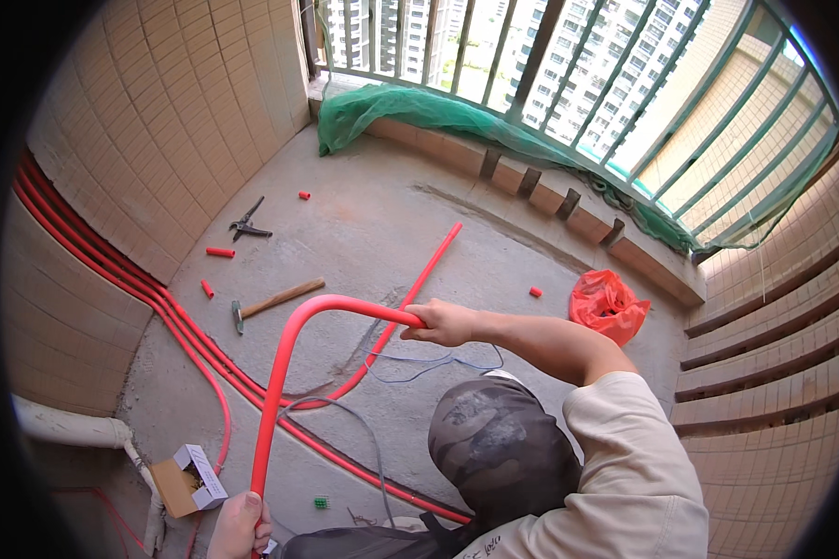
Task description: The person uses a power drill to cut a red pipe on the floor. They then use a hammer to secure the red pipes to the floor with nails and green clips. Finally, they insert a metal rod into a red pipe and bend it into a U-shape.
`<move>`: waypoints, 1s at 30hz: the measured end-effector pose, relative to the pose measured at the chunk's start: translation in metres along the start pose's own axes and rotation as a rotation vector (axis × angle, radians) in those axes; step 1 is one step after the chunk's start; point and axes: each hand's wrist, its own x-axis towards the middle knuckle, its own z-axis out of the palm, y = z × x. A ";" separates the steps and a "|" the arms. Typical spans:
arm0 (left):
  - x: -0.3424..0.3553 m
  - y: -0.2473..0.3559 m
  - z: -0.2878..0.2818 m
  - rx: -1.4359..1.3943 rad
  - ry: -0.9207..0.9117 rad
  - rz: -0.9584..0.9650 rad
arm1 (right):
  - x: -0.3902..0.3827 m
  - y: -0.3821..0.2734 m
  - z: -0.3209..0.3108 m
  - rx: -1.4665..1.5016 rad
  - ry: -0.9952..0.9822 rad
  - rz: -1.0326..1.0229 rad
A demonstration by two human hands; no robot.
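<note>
A red plastic conduit pipe is held up in front of me, bent in a rounded curve of roughly a right angle. My left hand is wrapped round its lower end at the bottom of the view. My right hand is closed round the other end, near the middle. Under the raised pipe, another bent red pipe lies on the concrete floor. A thin blue wire lies by my right arm, and a grey cord curves across the floor near my knee.
A hammer, pliers-like cutters and short red pipe pieces lie ahead. Red pipes run along the left wall. An opened small box sits lower left, a red plastic bag right. Green netting hangs below the railing.
</note>
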 end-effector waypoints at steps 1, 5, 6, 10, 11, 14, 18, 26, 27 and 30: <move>0.012 -0.006 0.009 0.009 0.039 0.004 | -0.003 0.012 0.002 0.007 -0.007 0.027; 0.039 0.003 0.038 0.381 0.190 0.074 | -0.024 0.038 0.005 0.117 -0.095 0.096; 0.047 -0.001 0.042 0.403 0.252 0.100 | -0.030 0.045 0.003 0.112 -0.150 0.065; 0.069 -0.002 0.068 0.452 0.359 0.041 | -0.081 0.076 -0.020 0.218 -0.335 0.194; 0.068 -0.002 0.071 0.470 0.345 0.026 | -0.092 0.091 -0.021 0.186 -0.297 0.064; 0.071 0.005 0.089 0.527 0.216 -0.069 | -0.116 0.106 -0.038 0.150 -0.417 0.154; 0.071 0.029 0.106 0.463 0.100 -0.127 | -0.121 0.113 -0.051 0.202 -0.390 0.145; 0.158 0.186 0.166 0.287 0.380 0.339 | -0.087 0.069 -0.043 0.379 -0.290 0.019; 0.171 0.195 0.170 0.375 0.441 0.284 | -0.092 0.070 -0.037 0.453 -0.231 0.019; 0.211 0.184 0.147 0.971 0.755 0.554 | -0.114 0.093 -0.023 0.423 -0.197 0.208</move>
